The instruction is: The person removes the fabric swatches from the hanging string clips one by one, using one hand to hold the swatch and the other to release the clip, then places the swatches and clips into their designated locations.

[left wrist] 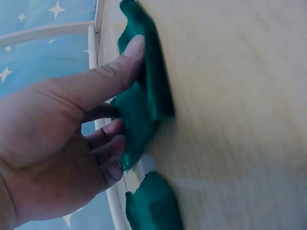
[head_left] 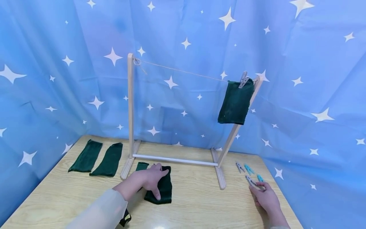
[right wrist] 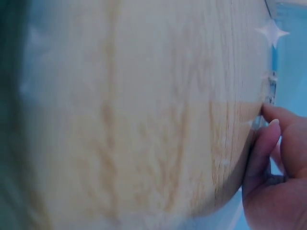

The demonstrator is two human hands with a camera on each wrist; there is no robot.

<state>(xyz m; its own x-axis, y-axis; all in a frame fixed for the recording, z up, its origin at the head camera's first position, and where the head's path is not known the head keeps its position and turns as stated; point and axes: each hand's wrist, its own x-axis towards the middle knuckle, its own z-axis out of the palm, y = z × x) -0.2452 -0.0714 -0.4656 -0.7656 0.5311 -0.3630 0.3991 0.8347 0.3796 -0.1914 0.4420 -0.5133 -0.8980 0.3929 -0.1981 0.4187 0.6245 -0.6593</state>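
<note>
In the head view my left hand [head_left: 150, 179] rests on a dark green cloth [head_left: 165, 187], thumb and fingers spread apart. The left wrist view has the thumb on the folded cloth [left wrist: 156, 81] and the other fingers bent at its edge. At the right, my right hand [head_left: 266, 195] pinches a grey clothespin [head_left: 250, 180] between thumb and forefinger, low over the table. Close to it are another grey clothespin [head_left: 239, 167] and two teal clothespins, one [head_left: 248, 169] farther back and one [head_left: 260, 178] by the fingers.
A wooden rack [head_left: 131, 105] carries a string [head_left: 183, 70]. One green cloth [head_left: 235, 103] hangs at its right end under a grey clip [head_left: 244, 79]. Two green cloths [head_left: 85, 156] [head_left: 108, 160] lie at the left; part of another [head_left: 142, 166] shows behind my left hand.
</note>
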